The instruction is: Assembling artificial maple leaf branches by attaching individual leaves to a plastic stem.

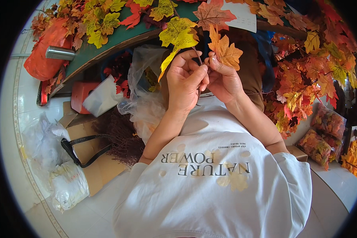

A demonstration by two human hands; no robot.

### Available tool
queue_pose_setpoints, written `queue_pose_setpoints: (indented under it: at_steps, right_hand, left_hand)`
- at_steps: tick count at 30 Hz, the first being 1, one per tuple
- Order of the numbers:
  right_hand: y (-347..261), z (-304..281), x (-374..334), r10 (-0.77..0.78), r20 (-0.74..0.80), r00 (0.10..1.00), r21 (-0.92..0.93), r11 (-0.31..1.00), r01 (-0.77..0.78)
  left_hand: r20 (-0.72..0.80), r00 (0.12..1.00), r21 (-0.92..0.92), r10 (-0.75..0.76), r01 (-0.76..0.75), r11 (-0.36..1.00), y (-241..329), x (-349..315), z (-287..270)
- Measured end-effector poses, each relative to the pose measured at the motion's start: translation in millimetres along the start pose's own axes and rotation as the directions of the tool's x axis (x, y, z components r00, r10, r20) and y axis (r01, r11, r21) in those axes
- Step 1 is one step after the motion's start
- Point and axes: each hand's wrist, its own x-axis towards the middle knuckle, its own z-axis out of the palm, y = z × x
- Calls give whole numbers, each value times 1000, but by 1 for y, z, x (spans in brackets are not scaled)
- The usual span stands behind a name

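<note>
My left hand and my right hand meet in front of my chest, fingers pinched on a thin dark wire stem. A yellow artificial maple leaf sits on the stem above my left hand. An orange artificial maple leaf stands above my right hand, held at its base by my right fingers. Both hands touch each other around the stem.
A green table ahead is strewn with loose artificial leaves and a white paper. Leafy branches pile at my right. Clear plastic bags, a cardboard box, white bags and packed leaf bags lie on the tiled floor.
</note>
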Motion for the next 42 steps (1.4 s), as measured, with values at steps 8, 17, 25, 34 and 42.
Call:
queue_pose_setpoints:
  at_steps: [8,17,25,34,42]
  right_hand:
    - [1,1,0,1,-21,1000,-43,999,-2]
    - [-1,-2,1,-49,-7,999,-142,989,47]
    - [-3,-2,-2,-165,6,986,-334,929,158]
    - [0,-5,-2,-202,13,979,-338,921,195]
    - [6,-1,-3,-262,32,964,-349,901,257]
  left_hand:
    - [-16,999,-2,-30,30,1000,-1,2,-3]
    - [-6,999,8,-38,38,999,-2,2,-6]
    - [38,996,30,-75,74,997,1,5,-9]
    - [137,982,29,-130,127,991,0,11,-16]
    - [134,984,2,-121,122,993,-9,11,-23]
